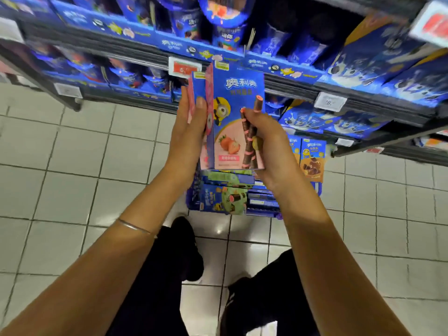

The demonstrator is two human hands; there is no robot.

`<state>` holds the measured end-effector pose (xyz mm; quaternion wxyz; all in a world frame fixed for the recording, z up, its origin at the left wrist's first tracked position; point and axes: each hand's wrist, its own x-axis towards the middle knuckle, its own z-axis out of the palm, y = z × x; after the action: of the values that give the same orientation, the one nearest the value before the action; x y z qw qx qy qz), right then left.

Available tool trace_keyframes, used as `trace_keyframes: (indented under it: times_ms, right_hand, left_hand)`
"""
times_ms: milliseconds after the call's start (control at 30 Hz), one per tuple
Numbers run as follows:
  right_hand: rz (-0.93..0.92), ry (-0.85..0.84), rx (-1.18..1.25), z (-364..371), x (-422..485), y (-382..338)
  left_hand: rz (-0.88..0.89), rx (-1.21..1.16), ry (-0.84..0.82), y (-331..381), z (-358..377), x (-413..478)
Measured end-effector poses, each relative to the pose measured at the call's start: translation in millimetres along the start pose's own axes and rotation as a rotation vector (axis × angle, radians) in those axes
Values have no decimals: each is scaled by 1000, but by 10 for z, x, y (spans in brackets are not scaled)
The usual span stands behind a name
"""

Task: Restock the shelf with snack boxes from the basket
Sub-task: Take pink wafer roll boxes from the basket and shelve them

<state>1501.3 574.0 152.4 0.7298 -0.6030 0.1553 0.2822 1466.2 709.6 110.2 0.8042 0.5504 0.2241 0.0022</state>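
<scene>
Left grip (pixel 191 127) pinches the rear snack boxes (pixel 232 112), right grip (pixel 266 144) wraps the front one, above the basket (pixel 192 200). Best to square their edges, then slide them upright onto the shelf (pixel 288 81).

Glossy cardboard snack boxes (pixel 236 112), shiny floor tiles (pixel 121 154)

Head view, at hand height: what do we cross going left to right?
left hand → strawberry snack boxes held between both hands → right hand → chocolate snack boxes
</scene>
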Motion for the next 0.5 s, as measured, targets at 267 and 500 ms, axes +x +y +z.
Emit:
trace_keyframes:
  times_ms: [267,500]
  right_hand:
    - [-99,-158,-164,1280,-1125,-1877]
    - [-305,-277,-380,2450,-2098,-3456]
  left_hand:
    - [110,-40,127,2489,-41,-831]
    - [332,-92,145,4376,-158,-1411]
